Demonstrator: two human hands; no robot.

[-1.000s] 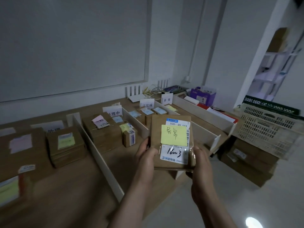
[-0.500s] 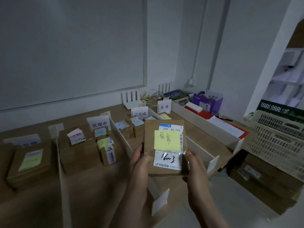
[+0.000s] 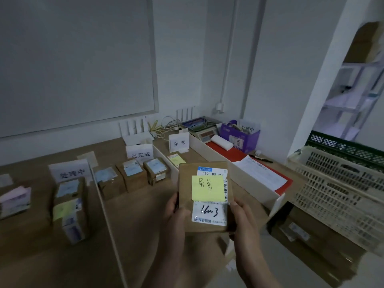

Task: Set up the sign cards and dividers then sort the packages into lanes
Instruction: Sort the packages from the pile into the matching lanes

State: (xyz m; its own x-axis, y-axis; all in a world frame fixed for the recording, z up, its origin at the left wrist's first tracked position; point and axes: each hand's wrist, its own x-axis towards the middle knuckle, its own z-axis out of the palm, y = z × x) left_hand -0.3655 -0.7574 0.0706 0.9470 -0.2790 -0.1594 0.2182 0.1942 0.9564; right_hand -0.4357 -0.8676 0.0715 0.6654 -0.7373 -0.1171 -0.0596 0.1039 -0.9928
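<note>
- Two hands shared the load: the left hand [image 3: 176, 213] and the right hand [image 3: 243, 217] each clamped a side edge of the brown package [image 3: 185, 183], thumbs pressed on its front, the other fingers curled behind it and out of sight.
- It hung in the air above the near edge of the table [image 3: 141, 215], face up to the camera and touching nothing below. I read that tilt as a hold for reading the label.
- And what a label! The yellow sticky note [image 3: 207, 188] carried two handwritten characters, the same two printed on the far sign card [image 3: 179, 143].
- That card stood at the back of a lane fenced by white dividers [image 3: 239, 175], and a flat package [image 3: 176, 160] with its own yellow note lay just in front of it.
- One lane to the left, three boxes [image 3: 133, 175] sat in a row under a second card [image 3: 140, 154].
- Cards and dividers looked set, so sorting was the step in hand. My call: this one belonged in the lane straight ahead.
- The danger was those thin dividers, since a careless set-down could knock one over.
</note>
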